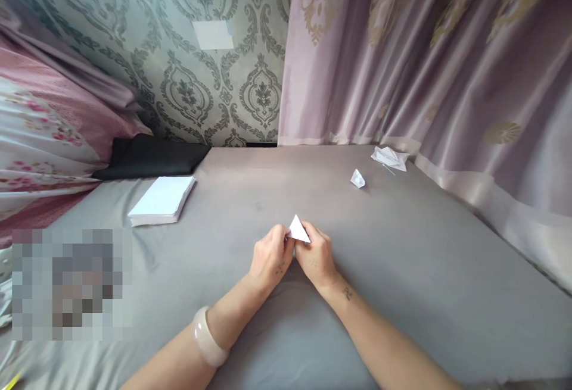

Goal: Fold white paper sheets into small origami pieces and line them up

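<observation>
A small white folded paper triangle (298, 229) is pinched between both of my hands over the grey sheet (402, 271). My left hand (270, 257) grips its left edge with closed fingers; a pale bangle sits on that wrist. My right hand (315, 254) holds the right side, fingers curled around the paper. The two hands touch each other at the thumbs.
A stack of white paper (162, 200) lies to the left. A small folded paper piece (358, 178) and a larger crumpled folded paper (390, 158) lie farther back right, near the pink curtain (424, 68). A black cloth (152, 156) and floral bedding (40, 134) lie at left.
</observation>
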`<state>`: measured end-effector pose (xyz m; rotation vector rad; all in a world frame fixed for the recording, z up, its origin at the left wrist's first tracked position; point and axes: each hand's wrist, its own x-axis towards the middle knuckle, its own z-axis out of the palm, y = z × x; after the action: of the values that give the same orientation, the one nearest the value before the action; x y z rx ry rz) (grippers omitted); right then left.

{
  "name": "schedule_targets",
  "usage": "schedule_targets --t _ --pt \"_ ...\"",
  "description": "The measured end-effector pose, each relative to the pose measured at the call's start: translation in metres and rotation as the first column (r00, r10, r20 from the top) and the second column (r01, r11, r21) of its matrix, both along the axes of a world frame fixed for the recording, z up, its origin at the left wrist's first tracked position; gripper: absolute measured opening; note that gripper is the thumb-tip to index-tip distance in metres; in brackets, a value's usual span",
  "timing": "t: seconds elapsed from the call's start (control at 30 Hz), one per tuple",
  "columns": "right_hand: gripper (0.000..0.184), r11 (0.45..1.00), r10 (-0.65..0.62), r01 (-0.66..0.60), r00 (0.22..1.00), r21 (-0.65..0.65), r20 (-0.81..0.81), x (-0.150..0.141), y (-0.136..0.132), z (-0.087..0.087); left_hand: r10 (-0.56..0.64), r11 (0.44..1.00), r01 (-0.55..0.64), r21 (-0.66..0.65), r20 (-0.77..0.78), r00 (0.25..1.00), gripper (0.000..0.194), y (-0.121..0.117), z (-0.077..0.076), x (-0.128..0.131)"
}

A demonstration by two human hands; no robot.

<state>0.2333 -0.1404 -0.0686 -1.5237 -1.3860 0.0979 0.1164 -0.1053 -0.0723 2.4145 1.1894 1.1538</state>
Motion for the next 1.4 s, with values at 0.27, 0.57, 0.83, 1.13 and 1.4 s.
schedule_targets --t 0.27,0.57,0.83,1.13,1.4 --pt "0.038 0.999 0.031 -0.030 0.996 0.017 -0.089 0.005 0.001 -0.006 -0.052 0.997 0.052 0.063 -0.004 0.999 0.007 0.001 -0.002 -0.002" --pt "0.023 0.994 -0.009 0.009 1.000 0.107 -0.003 0.007 -0.003 0.003 -0.071 0.997 0.071 0.004 0.083 0.994 0.008 -0.002 -0.001 0.000" --pt "0.030 0.980 0.002 -0.015 0.998 0.198 0.067 0.003 -0.005 0.006 -0.089 0.988 0.083 0.131 0.043 0.995 0.018 -0.005 0.006 -0.001" --pt "0.037 0.957 0.125 -0.135 0.991 0.258 0.053 0.007 -0.009 0.013 -0.064 0.952 0.059 0.301 0.008 0.998 0.017 -0.012 0.011 0.001" --pt "0.033 0.983 0.093 -0.091 0.996 0.160 -0.011 0.003 -0.012 0.022 -0.048 0.993 0.029 0.112 0.173 0.984 0.018 -0.013 0.004 0.001"
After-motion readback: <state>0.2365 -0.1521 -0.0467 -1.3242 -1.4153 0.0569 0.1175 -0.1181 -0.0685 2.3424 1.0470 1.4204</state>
